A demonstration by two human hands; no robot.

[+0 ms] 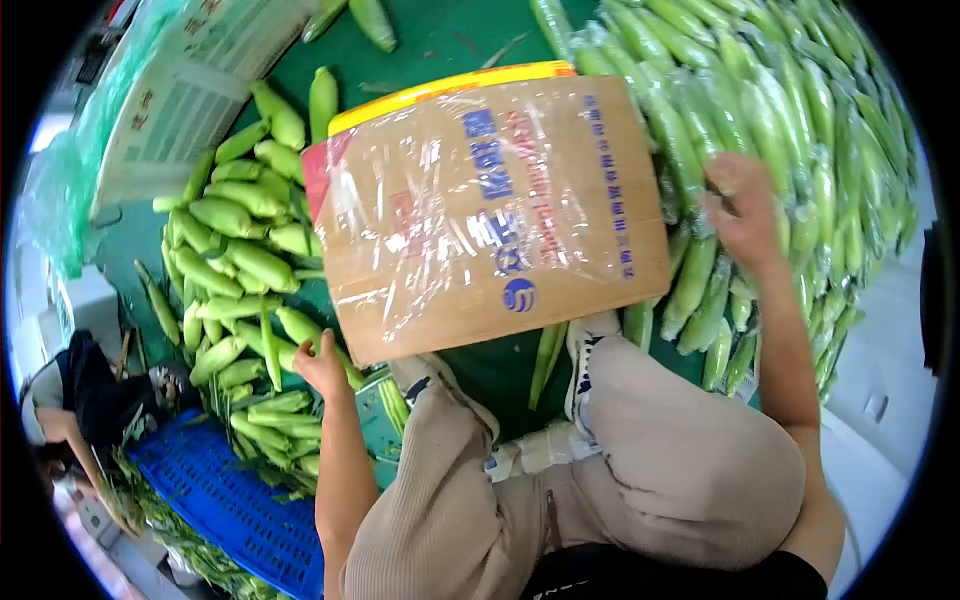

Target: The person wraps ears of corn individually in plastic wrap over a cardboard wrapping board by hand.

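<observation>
My left hand (pixel 320 368) is at the lower edge of a heap of unwrapped corn ears (pixel 255 262), left of the cardboard box. Its fingers are apart and hold nothing that I can see. My right hand (pixel 742 210) lies at the inner edge of a pile of corn ears in clear plastic (pixel 800 110). Its fingers curl against a wrapped ear of corn (pixel 688 165); the palm side is partly hidden. Between my hands is the cardboard box (pixel 440 240) with blue and red print, its top covered in shiny clear film.
A yellow edge (pixel 450 92) shows behind the box. A printed white carton (pixel 180 100) with green plastic stands at upper left. A blue crate (pixel 235 510) and green husks are at lower left. Another person's arm (pixel 95 475) reaches in there. My legs (pixel 680 440) flank the near side.
</observation>
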